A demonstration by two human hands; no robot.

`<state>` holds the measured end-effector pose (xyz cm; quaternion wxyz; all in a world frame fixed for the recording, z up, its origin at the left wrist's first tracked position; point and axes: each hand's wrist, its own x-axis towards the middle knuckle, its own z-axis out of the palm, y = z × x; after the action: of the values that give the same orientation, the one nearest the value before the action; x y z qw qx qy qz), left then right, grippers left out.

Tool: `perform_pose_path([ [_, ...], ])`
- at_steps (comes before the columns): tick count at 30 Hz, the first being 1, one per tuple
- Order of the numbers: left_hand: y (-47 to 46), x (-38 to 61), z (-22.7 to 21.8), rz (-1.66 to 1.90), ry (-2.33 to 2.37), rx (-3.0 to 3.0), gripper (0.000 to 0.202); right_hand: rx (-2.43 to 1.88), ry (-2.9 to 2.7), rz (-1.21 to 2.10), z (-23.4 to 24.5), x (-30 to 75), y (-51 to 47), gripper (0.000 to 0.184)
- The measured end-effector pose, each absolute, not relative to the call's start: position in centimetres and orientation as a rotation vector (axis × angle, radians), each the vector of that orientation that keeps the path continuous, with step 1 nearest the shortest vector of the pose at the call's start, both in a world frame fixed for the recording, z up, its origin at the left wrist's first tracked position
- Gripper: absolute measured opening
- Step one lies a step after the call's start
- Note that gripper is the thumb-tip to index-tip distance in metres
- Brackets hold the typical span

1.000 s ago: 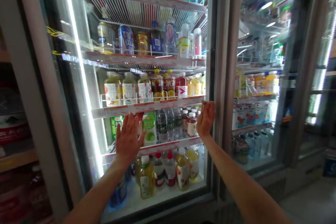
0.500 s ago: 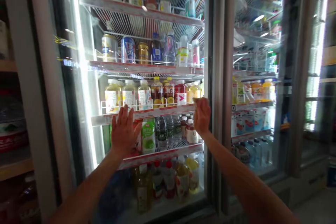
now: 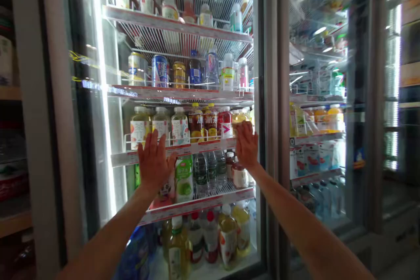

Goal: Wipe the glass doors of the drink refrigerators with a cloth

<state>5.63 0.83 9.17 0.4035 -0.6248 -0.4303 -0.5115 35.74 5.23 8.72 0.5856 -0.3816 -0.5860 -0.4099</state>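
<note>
Shifted slightly leftward and higher, left hand (image 3: 154, 164) and right hand (image 3: 246, 145) press flat, open-palmed, well apart on the glass door (image 3: 183, 96); door stands vertical, facing the wearer.

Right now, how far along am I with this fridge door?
Done: the door looks shut against the next frame, bottles shelved behind it. In hand: left hand and right hand press flat on it, holding nothing. Left to do: probably only taking both hands off; whether it latched I cannot tell.
</note>
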Motion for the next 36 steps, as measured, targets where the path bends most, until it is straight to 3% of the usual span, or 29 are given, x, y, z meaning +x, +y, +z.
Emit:
perform_pose_path([
  [5, 1.1, 5.5, 11.8, -1.273, -1.057, -1.583, 0.061, -0.984, -0.994, -0.807, 12.2, 35.9, 6.7, 0.049],
  [12, 1.6, 6.6, 12.9, -1.302, -1.034, -1.605, 0.059, -0.758, -1.769, -1.106, 11.3, 32.1, 4.1, 0.052],
  [19, 1.5, 5.7, 14.1, -1.276, -0.989, -1.575, 0.057, -0.987, -0.998, -0.774, 16.5, 37.2, 7.0, 0.050],
  [27, 1.6, 6.1, 18.8, -1.332, -1.014, -1.554, 0.062, -0.738, -1.641, -1.157, 16.1, 31.2, 4.4, 0.045],
  [36, 1.7, 4.9, 19.3, -1.296, -0.987, -1.561, 0.060, -0.977, -0.933, -0.798, 21.8, 35.3, 7.5, 0.048],
])
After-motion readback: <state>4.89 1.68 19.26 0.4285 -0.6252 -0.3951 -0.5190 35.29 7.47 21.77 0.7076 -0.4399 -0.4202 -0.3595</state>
